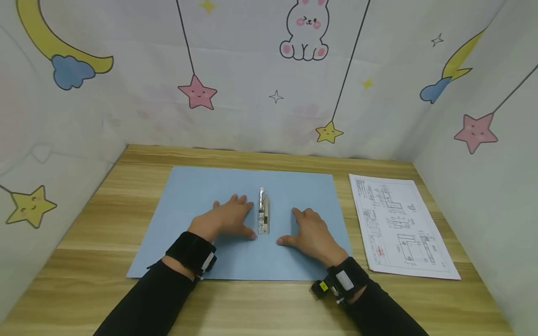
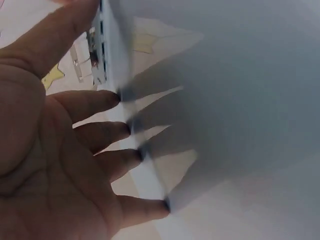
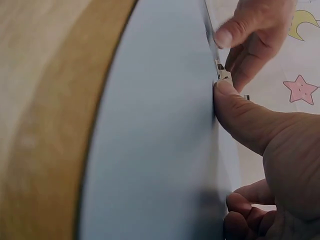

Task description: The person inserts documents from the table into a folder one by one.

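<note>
A light blue file folder (image 1: 294, 191) lies spread flat on the wooden table. Along its middle runs a shiny metal clip (image 1: 263, 212), which also shows edge-on in the right wrist view. My left hand (image 1: 227, 218) rests on the folder just left of the clip, fingers spread and thumb close to the clip's near end. In the left wrist view its fingertips touch the blue surface. On the clip's right side my right hand (image 1: 313, 235) rests with its thumb stretched toward the clip and its fingers slightly bent. Neither hand holds anything.
To the right of the folder lies a stack of white paper sheets (image 1: 399, 228) printed with technical drawings. Bare wooden tabletop (image 1: 244, 308) shows along the front. White cloth walls (image 1: 252, 126) with stars and a rabbit enclose the back and sides.
</note>
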Demonstrator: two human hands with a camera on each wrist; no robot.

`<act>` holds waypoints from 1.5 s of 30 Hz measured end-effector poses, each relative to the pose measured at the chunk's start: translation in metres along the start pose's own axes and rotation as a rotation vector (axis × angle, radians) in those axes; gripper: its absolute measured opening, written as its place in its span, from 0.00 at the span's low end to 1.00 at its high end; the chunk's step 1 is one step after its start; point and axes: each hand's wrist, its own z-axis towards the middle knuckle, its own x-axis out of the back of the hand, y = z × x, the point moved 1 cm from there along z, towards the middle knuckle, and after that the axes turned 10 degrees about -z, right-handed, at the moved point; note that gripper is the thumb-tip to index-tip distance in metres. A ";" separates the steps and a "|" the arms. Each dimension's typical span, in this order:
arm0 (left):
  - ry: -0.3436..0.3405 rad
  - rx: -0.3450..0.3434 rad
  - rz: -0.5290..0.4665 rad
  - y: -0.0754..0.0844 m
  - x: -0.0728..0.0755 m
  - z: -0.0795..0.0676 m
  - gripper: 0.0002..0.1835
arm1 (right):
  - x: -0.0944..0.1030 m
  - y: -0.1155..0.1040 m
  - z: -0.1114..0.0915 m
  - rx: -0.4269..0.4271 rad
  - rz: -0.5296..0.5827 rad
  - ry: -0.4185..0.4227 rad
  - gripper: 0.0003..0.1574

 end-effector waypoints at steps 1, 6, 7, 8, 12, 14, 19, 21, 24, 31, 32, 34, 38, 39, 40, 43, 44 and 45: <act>-0.003 0.019 -0.001 0.000 -0.002 -0.004 0.53 | 0.000 0.000 0.000 0.002 -0.008 0.003 0.63; 0.029 0.128 -0.002 0.007 -0.009 -0.019 0.55 | -0.002 -0.004 0.002 -0.007 -0.011 -0.002 0.64; 0.035 0.142 -0.004 0.009 -0.009 -0.021 0.55 | -0.002 -0.004 0.002 -0.012 -0.006 -0.005 0.64; 0.034 0.153 -0.004 0.010 -0.010 -0.023 0.55 | -0.003 -0.005 0.002 -0.017 -0.005 -0.008 0.64; 0.006 0.170 0.018 0.012 -0.012 -0.024 0.60 | -0.004 -0.007 0.002 -0.030 -0.013 -0.008 0.64; 0.001 0.169 0.024 0.012 -0.014 -0.024 0.63 | -0.005 -0.008 0.002 -0.032 -0.018 -0.003 0.64; 0.017 0.177 0.041 0.009 -0.017 -0.024 0.67 | -0.007 -0.014 0.004 -0.022 -0.021 -0.006 0.65; 0.022 0.188 0.046 0.007 -0.018 -0.025 0.68 | -0.008 -0.017 0.004 -0.016 -0.024 -0.008 0.65; 0.022 0.198 0.038 0.006 -0.019 -0.027 0.70 | -0.008 -0.019 0.004 -0.006 -0.032 0.000 0.65; 0.019 0.194 0.017 0.006 -0.018 -0.031 0.71 | -0.004 -0.013 -0.003 -0.020 0.050 -0.010 0.55; 0.019 0.195 0.016 0.006 -0.019 -0.031 0.72 | -0.003 -0.010 -0.005 -0.029 0.086 -0.011 0.52; 0.018 0.200 0.011 0.004 -0.020 -0.031 0.72 | 0.001 -0.001 -0.010 -0.041 0.148 -0.001 0.46; 0.012 0.216 -0.001 0.000 -0.020 -0.031 0.72 | 0.013 0.024 -0.023 -0.070 0.172 0.042 0.40; 0.009 0.221 -0.004 -0.001 -0.020 -0.031 0.72 | 0.016 0.032 -0.026 -0.075 0.160 0.052 0.40; 0.009 0.224 -0.005 -0.002 -0.020 -0.032 0.72 | 0.020 0.040 -0.030 -0.081 0.140 0.064 0.40; 0.007 0.226 -0.011 -0.005 -0.018 -0.033 0.72 | 0.033 0.066 -0.042 -0.107 0.083 0.099 0.41; 0.006 0.228 -0.012 -0.006 -0.018 -0.034 0.72 | 0.038 0.075 -0.046 -0.124 0.065 0.108 0.41; 0.006 0.229 -0.014 -0.007 -0.018 -0.034 0.72 | 0.042 0.083 -0.050 -0.146 0.046 0.117 0.41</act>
